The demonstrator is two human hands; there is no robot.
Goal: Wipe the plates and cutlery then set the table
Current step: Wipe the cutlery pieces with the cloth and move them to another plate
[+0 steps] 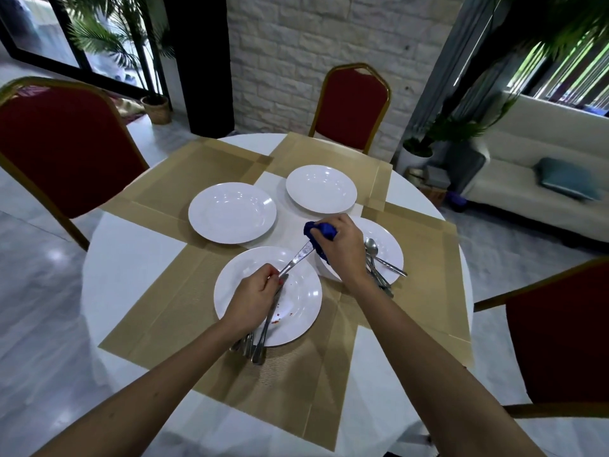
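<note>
Four plates (pixel 232 212) ring the middle of a round table (pixel 131 258) laid with tan mats (pixel 184 311), as a person cleans one utensil (pixel 295 260) above the near plate (pixel 296 311). The left hand (pixel 252 301) pinches the utensil's lower end between thumb and curled fingers. The right hand (pixel 342 245) is closed round a blue cloth (pixel 321 230) bunched over the upper end.

The utensil's long axis runs on a diagonal, from the left hand at lower left up and away to the cloth at upper right. The cloth hides the far tip, so whether this is a fork, knife or spoon cannot be told. The right hand is the one at the end being cleaned, and any stroke would likely run along that diagonal, toward or away from the left hand's pinch.

More cutlery (pixel 260 341) lies under the left hand, handles jutting over the near plate's front rim onto the mat. Red specks dot that plate, so it probably has yet to be wiped. Another bundle (pixel 379 278), with a spoon (pixel 371 247) on top, rests on the right plate (pixel 385 235), just beside the right wrist and partly hidden by it. This is likely the finished pile. The other two plates look bare and clean. Judged from this, the wiping is midway and no place is set.

An embossed pattern shows on the utensil's shaft, but no brand, label or writing can be read anywhere. Red chairs (pixel 352 107) stand round the table.
</note>
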